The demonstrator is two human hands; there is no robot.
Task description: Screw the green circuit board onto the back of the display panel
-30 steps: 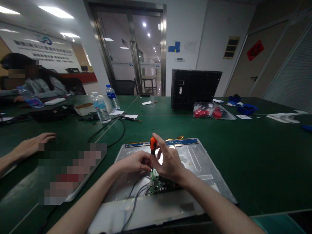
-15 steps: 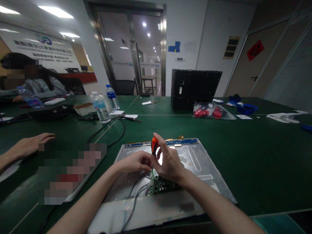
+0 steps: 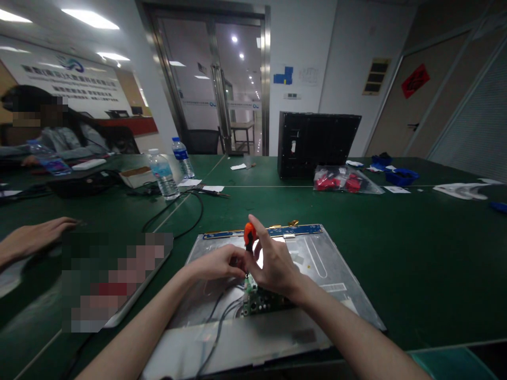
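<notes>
Counted one orange-and-black screwdriver (image 3: 249, 233), one green circuit board (image 3: 255, 302), one silver metal panel (image 3: 346, 303), three bottles (image 3: 165, 179) and one black monitor housing (image 3: 317, 145) along the counter (image 3: 420, 253). Saw a clear bag (image 3: 370, 186) of red pieces (image 3: 353, 182) just beside the housing, far right, and another person's hand (image 3: 35, 240) at left. Found some of the board blocked from view by the right hand (image 3: 277, 264), curled around the screwdriver over the board's far left end. Could not tell the hold of the half-curled left hand (image 3: 222, 262) close beside. Stood nearly vertical in long axis, orange end up, thin end down toward the board.
</notes>
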